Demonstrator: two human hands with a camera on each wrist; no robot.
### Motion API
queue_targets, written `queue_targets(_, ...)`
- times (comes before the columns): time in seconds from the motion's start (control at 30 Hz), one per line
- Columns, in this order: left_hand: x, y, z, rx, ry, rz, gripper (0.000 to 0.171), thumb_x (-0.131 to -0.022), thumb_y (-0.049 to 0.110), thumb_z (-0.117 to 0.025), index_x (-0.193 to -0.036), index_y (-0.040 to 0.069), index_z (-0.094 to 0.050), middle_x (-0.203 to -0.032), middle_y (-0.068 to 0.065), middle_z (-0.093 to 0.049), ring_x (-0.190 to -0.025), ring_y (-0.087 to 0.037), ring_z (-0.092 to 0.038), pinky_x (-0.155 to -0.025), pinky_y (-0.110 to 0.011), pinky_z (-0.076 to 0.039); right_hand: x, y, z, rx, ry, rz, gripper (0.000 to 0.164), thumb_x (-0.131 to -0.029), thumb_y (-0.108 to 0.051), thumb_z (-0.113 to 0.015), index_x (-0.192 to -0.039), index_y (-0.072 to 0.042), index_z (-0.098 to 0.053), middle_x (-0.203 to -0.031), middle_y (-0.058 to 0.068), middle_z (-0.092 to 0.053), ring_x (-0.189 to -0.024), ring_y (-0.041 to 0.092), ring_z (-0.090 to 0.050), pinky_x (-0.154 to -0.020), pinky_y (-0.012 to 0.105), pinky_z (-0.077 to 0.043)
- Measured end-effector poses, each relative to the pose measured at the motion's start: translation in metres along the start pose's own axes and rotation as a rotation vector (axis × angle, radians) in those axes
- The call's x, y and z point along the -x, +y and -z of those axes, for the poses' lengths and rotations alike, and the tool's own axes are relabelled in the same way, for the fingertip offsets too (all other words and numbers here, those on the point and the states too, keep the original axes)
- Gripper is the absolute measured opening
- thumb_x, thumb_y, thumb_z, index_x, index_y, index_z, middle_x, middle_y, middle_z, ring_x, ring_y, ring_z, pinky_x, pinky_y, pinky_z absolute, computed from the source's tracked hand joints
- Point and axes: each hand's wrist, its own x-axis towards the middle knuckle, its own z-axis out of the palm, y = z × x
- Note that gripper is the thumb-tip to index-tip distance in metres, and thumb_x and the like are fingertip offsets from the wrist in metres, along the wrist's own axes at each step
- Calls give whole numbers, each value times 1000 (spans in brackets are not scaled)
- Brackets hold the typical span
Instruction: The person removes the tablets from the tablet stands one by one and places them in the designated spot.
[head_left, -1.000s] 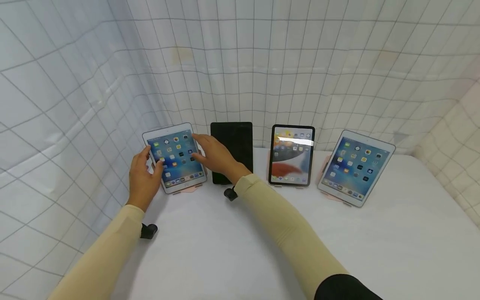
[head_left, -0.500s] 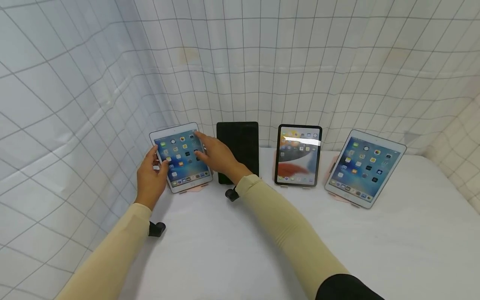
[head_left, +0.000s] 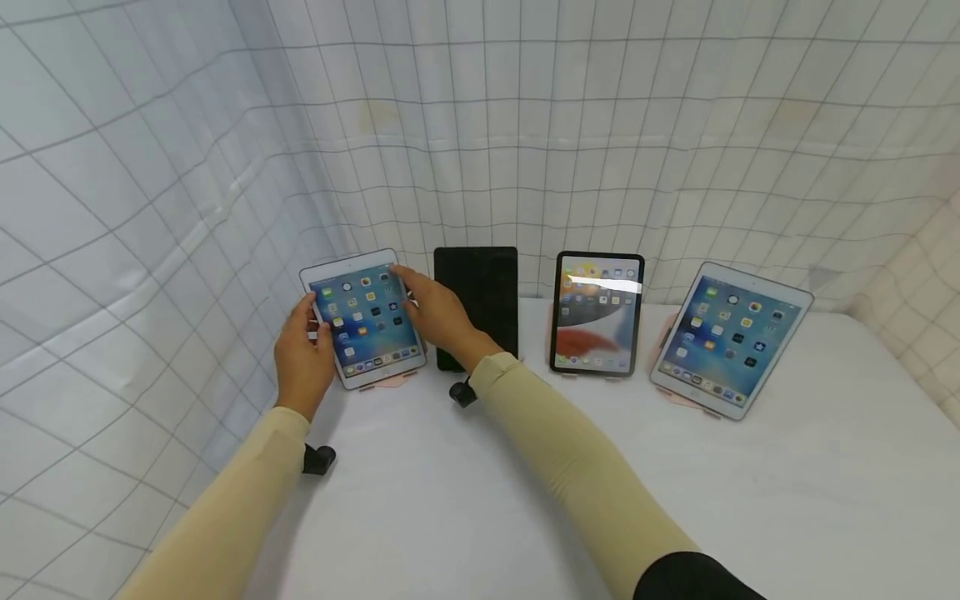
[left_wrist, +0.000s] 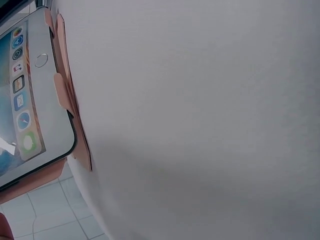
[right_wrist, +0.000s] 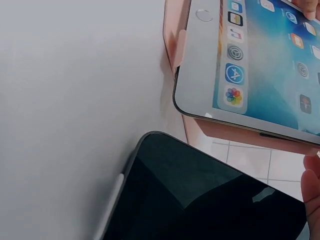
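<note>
A white-framed tablet, its home screen lit, leans on a pink stand at the far left of the head view. My left hand grips its left edge, with a fingertip over the screen in the right wrist view. Along the opposite edge, my right hand touches the tablet near its upper right corner with extended fingers. Part of that hand shows beside the stand in the right wrist view. A dark-screened tablet stands partly behind my right hand and wrist.
Farther right stand a black-framed lit tablet and another white-framed tablet, both on pink stands. White cloth covers the table. Grid-patterned sheets hang close behind and at both sides.
The head view has shifted, so everything sits farther right in it. My right thumb has drawn back from the screen to the tablet's right edge. The left thumb has shifted slightly towards the left edge.
</note>
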Motion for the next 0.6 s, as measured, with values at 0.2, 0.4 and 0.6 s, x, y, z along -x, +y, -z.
queue_targets(0.2,0,3,5,-2,1,-31,53,-101,2,-50,-152,10,-40,-120,-22,-57,-110,-33,-54,-91,-49,-47,-1,2,-1,-18,37,14,56,-101,-14,-57,-153,-21,-37,-135,1,-58,-107,10,-58,-87,23,-51)
queue_targets(0.4,-2,11,13,5,-1,-46,53,-100,2,-52,-152,12,-41,-120,-21,-56,-112,-32,-54,-92,-49,-46,0,0,2,-77,74,57,55,-100,-12,-58,-152,-17,-39,-130,6,-60,-107,13,-57,-89,25,-49)
queue_targets(0.6,0,17,18,27,-47,-37,55,-101,6,-52,-154,16,-39,-127,-19,-54,-112,-31,-54,-92,-48,-48,6,0,9,-131,88,70,55,-100,-9,-57,-152,-17,-39,-125,7,-61,-104,14,-55,-83,22,-47)
